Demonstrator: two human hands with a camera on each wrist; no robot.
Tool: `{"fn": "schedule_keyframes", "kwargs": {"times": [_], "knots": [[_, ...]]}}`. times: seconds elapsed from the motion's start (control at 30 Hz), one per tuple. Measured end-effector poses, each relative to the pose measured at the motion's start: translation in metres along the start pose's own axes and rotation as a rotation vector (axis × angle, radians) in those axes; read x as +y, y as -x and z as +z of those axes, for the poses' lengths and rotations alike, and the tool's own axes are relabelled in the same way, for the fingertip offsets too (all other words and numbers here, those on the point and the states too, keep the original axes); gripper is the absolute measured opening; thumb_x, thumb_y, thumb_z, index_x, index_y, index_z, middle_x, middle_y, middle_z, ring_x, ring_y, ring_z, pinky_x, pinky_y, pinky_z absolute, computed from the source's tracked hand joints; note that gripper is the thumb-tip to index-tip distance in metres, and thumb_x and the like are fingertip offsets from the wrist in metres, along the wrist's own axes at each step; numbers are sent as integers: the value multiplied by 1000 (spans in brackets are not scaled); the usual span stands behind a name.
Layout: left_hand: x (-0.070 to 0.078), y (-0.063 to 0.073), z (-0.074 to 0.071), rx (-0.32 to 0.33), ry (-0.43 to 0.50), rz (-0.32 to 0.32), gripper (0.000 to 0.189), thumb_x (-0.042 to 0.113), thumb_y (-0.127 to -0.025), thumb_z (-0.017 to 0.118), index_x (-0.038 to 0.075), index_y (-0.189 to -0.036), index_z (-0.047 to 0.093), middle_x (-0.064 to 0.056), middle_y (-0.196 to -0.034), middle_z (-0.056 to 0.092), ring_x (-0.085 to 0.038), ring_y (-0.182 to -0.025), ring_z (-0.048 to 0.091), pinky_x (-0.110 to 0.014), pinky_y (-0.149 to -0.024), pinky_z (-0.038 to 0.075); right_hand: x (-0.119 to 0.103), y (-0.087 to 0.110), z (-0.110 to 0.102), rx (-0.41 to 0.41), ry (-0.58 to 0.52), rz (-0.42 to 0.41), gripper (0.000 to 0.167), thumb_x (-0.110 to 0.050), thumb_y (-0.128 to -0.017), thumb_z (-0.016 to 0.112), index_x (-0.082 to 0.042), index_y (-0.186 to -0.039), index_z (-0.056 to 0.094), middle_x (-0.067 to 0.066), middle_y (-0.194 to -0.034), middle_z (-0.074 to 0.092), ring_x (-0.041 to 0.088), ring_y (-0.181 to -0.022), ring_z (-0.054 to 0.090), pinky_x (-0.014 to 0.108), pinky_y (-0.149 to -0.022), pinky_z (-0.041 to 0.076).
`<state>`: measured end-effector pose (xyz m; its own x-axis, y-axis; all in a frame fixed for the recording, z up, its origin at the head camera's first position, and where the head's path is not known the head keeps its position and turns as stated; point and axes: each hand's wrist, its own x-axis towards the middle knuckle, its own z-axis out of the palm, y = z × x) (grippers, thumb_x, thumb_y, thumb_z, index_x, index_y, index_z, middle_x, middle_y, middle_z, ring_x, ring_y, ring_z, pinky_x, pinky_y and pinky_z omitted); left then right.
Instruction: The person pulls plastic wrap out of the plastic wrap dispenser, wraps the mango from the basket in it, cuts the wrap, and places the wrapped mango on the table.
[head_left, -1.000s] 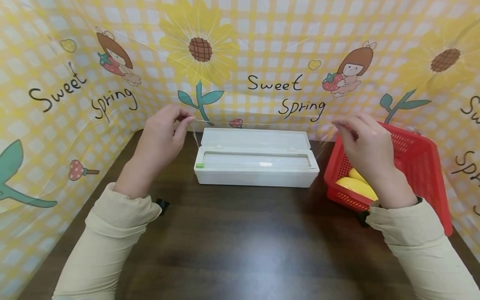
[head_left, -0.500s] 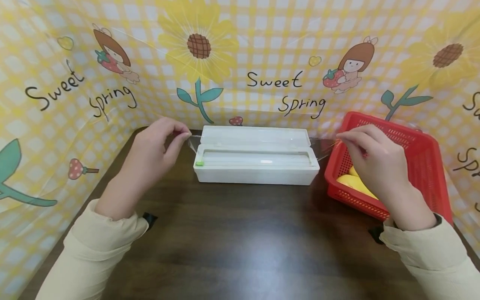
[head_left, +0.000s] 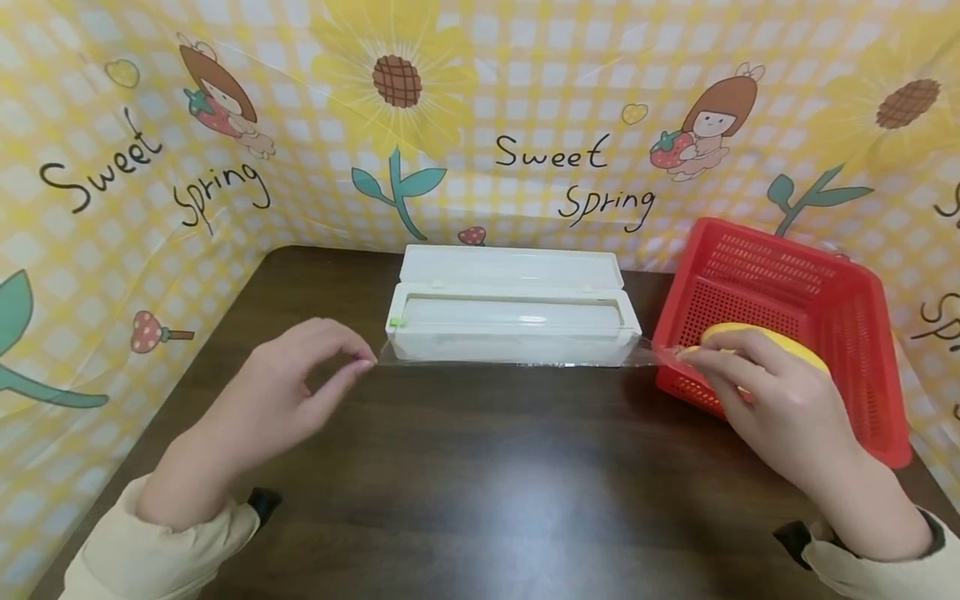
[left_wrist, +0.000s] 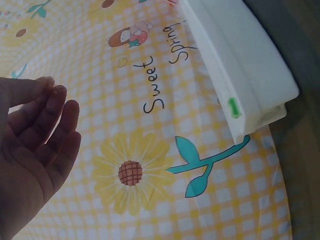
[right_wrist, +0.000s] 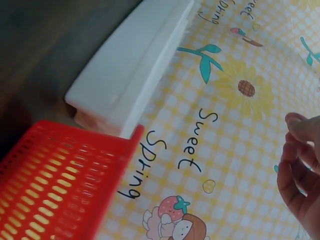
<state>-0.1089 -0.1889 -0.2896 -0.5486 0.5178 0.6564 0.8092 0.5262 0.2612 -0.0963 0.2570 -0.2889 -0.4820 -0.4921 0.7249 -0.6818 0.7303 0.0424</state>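
A clear sheet of cling film stretches from a white dispenser box whose lid stands open at the back. Its free edge runs between both hands, in front of the box and over the dark table. My left hand pinches the left corner between thumb and fingertips. At the other end, my right hand pinches the right corner, overlapping the red basket in the head view. Inside the box lies the film roll, with a green slider at the left end. Both wrist views show thumb and fingers brought together, the film barely visible there.
The red plastic basket stands right of the box, with a yellow item inside, partly behind the right hand. A yellow checked cloth with printed flowers hangs behind and at the sides. The dark wooden table spreads in front.
Both hands have come down and toward the person, pulling the film from above the box to in front of it. The box stays in place with its lid open.
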Motion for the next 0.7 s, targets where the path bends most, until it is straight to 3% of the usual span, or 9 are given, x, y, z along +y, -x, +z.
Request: {"fn": "schedule_keyframes", "kwargs": {"times": [0.1, 0.2, 0.27, 0.37, 0.53, 0.67, 0.7], "knots": [[1, 10, 6, -20, 72, 21, 27, 34, -101, 51, 13, -92, 66, 6, -91, 63, -12, -85, 59, -17, -78, 44, -1, 8, 0, -45, -66, -85, 54, -47, -102, 41, -9, -92, 77, 5, -90, 66, 21, -77, 63, 11, -89, 40], [1, 20, 14, -73, 135, 16, 14, 27, -98, 60, 16, -92, 66, 9, -89, 63, -9, -82, 59, -16, -76, 46, 0, 18, 1, -157, -147, -147, 51, -46, -103, 39, -13, -92, 76, -4, -89, 65, 14, -74, 62, 14, -83, 45], [1, 27, 21, -143, 143, -26, 4, 20, -92, 69, 19, -89, 66, 13, -87, 61, -4, -78, 58, -16, -70, 46, 0, 27, 4, -231, -198, -166, 48, -46, -103, 39, -17, -93, 76, -8, -90, 64, 9, -74, 61, 18, -75, 49], [1, 35, 32, -275, 101, -122, 13, 13, -85, 75, 23, -84, 66, 19, -82, 59, 1, -73, 54, -20, -65, 47, -1, 39, 13, -341, -288, -141, 44, -48, -101, 41, -20, -95, 74, -11, -91, 65, 5, -77, 62, 18, -73, 51], [-3, 44, 49, -475, 70, -264, 11, 20, -85, 76, 24, -77, 69, 21, -77, 57, 2, -68, 52, -25, -60, 48, -3, 54, 32, -437, -341, -110, 38, -48, -98, 42, -24, -93, 71, -16, -87, 63, 1, -73, 60, 18, -68, 51], [-7, 49, 63, -557, 65, -315, 12, 19, -84, 77, 23, -73, 73, 20, -72, 55, 2, -60, 47, -22, -54, 43, -4, 61, 47, -498, -351, -106, 3, -22, -91, 70, -24, -89, 69, -18, -83, 59, 0, -71, 56, 20, -65, 49], [-8, 51, 66, -570, 59, -322, 13, 19, -83, 77, 23, -72, 73, 20, -71, 55, 2, -60, 46, -21, -54, 42, -3, 62, 50, -521, -360, -100, 11, -16, -85, 75, -24, -88, 68, -18, -82, 58, 0, -70, 56, 21, -64, 49]]}}
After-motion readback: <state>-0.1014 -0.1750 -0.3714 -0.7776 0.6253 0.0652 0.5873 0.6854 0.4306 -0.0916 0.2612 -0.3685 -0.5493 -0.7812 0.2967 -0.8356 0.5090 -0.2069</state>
